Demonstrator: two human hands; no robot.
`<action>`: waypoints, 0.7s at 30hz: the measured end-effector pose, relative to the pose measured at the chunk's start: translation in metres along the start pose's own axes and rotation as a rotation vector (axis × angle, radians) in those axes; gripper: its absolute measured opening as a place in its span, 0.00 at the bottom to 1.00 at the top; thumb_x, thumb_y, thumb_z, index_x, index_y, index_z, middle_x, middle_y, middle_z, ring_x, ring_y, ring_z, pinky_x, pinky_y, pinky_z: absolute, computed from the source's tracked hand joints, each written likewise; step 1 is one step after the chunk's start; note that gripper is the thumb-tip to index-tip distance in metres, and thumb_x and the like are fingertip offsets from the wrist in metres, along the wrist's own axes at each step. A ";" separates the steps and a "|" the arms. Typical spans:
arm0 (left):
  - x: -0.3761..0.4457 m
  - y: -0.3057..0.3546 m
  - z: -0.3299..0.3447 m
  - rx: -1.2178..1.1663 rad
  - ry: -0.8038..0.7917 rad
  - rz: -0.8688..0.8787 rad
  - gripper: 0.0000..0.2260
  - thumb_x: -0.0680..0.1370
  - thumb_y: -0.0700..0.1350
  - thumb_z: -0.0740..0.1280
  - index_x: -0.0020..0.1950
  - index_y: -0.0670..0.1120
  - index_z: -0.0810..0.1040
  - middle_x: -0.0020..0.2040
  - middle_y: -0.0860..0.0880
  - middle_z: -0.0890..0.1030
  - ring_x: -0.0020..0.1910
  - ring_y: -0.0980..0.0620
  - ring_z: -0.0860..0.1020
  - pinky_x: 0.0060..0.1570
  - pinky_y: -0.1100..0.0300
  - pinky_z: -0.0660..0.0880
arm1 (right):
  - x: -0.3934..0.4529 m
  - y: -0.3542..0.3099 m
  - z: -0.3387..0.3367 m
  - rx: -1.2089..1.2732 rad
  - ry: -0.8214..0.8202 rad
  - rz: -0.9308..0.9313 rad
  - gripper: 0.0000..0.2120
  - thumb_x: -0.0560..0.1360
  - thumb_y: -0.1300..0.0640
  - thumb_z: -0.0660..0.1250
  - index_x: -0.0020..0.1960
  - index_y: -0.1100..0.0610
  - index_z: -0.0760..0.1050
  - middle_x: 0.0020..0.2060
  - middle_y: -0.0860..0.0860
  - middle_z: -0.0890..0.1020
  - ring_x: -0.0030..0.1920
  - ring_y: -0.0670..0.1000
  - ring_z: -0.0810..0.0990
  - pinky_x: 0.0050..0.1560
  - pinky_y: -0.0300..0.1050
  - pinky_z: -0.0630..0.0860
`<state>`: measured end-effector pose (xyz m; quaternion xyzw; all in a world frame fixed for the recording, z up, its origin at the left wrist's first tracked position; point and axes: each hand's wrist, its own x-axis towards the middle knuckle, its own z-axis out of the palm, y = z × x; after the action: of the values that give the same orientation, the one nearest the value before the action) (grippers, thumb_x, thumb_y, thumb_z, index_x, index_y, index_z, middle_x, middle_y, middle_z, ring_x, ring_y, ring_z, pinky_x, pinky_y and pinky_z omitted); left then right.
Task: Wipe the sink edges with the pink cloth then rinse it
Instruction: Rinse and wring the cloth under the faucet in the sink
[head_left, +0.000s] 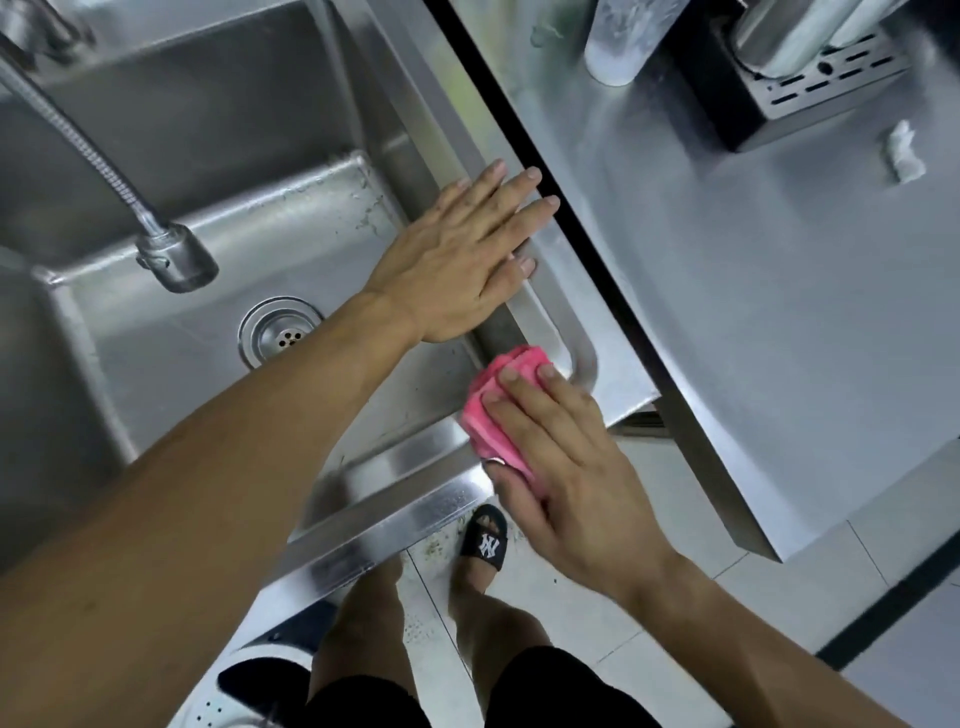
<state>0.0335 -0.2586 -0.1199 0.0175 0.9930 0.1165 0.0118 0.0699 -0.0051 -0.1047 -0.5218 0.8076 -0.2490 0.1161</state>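
Observation:
A steel sink (405, 467) fills the left of the view, with a round drain (278, 330) in its basin. My right hand (566, 462) presses a folded pink cloth (496, 415) onto the sink's near right corner rim. My left hand (462, 254) lies flat, fingers spread, on the right edge of the sink just beyond the cloth, holding nothing. A flexible metal faucet hose with a spray head (176, 254) hangs over the basin; no water shows.
A steel counter (779, 312) lies right of the sink across a dark gap. On it stand a clear cup (618, 41), a black drip tray with metal vessels (810, 78) and a crumpled white scrap (904, 153). Tiled floor, my legs and a black slipper (485, 540) show below.

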 end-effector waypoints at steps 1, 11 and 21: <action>-0.004 0.000 -0.001 -0.003 -0.011 -0.011 0.27 0.86 0.56 0.44 0.85 0.50 0.48 0.85 0.48 0.47 0.83 0.46 0.45 0.81 0.47 0.47 | 0.005 0.011 -0.009 -0.005 -0.036 -0.066 0.25 0.83 0.52 0.67 0.77 0.58 0.69 0.78 0.53 0.69 0.81 0.54 0.61 0.79 0.60 0.62; -0.115 -0.034 0.004 -0.202 -0.096 -0.170 0.22 0.85 0.50 0.57 0.79 0.47 0.68 0.79 0.46 0.68 0.80 0.44 0.61 0.79 0.49 0.57 | 0.100 -0.035 -0.029 0.314 0.072 0.066 0.21 0.82 0.56 0.64 0.74 0.52 0.74 0.67 0.40 0.79 0.67 0.41 0.77 0.68 0.35 0.72; -0.245 -0.124 -0.027 -0.313 0.086 -0.670 0.18 0.82 0.54 0.56 0.68 0.57 0.79 0.64 0.54 0.83 0.59 0.46 0.82 0.56 0.48 0.80 | 0.222 -0.074 0.038 0.322 -0.303 -0.213 0.18 0.85 0.58 0.64 0.74 0.54 0.74 0.67 0.46 0.76 0.58 0.41 0.80 0.62 0.44 0.79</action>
<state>0.2734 -0.3947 -0.1175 -0.3152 0.9134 0.2573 0.0100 0.0503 -0.2399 -0.0821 -0.6101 0.6713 -0.3041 0.2909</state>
